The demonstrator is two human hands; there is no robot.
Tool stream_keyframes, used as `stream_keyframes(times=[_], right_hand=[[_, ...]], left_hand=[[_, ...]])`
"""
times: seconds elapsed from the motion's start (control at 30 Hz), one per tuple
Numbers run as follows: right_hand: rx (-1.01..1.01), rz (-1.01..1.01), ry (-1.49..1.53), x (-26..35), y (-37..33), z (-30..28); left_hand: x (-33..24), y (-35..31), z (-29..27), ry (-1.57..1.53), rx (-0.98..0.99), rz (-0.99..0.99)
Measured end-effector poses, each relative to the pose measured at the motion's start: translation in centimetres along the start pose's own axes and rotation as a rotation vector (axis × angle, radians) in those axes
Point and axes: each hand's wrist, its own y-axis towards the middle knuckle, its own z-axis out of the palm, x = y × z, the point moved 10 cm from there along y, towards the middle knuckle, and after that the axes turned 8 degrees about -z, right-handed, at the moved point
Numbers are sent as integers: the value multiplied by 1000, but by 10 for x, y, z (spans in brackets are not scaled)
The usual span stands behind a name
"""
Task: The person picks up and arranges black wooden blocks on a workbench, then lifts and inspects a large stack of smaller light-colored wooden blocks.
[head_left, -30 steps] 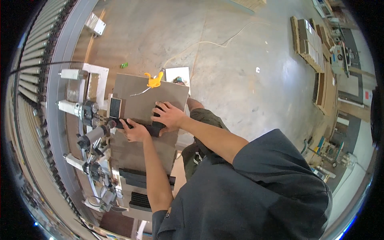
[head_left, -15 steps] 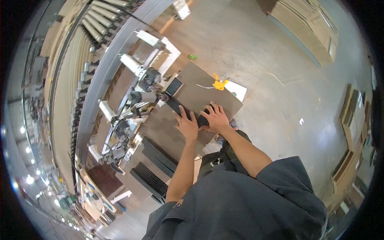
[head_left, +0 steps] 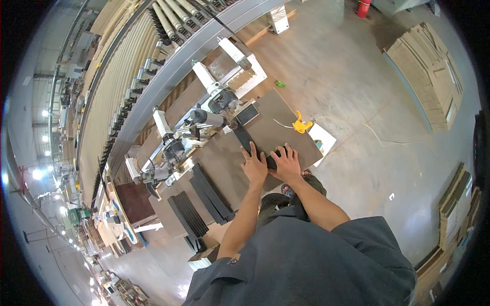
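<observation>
A long black strip [head_left: 245,136] lies on the brown worktop, its far end against a machine head with a grey cylindrical motor [head_left: 208,118]. Across the strip rests my left hand [head_left: 254,167], fingers forward on it and thumb at its right side, holding it against the board. My right hand [head_left: 287,164] is closed over the near end of the strip, close to the worktop's front edge. The palms hide part of the strip. To the left, black strips lie in two stacks, one wide [head_left: 210,194] and one ribbed [head_left: 188,214].
The brown worktop [head_left: 286,115] carries a yellow tool [head_left: 302,123] with a pale cord and a small dark framed panel [head_left: 247,114]. White-armed machine units [head_left: 205,77] line its far left side before a roller conveyor [head_left: 168,15]. Stacked boards [head_left: 429,76] stand on the floor at right.
The whole view has shifted, so the bench appears farther right and lower. Both hands stay on the black strip, in nearly the same place relative to the machine.
</observation>
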Motion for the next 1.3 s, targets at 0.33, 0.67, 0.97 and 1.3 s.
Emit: stream_keyframes(times=[0.33,0.67,0.97,1.3], right_hand=[[35,-34,-19,-2,-8,6],[-22,-40,21,8,-3,-7],[-64,-76,41,7,-4,-9],[-76,-78,-27,4,-6,1]], left_hand=[[-7,-7,-3,42,56,-75],[1,-8,-5,9,-79,-48],[6,-7,-1,-64,4,-115],[16,-18,-4,-151,-45,-146]])
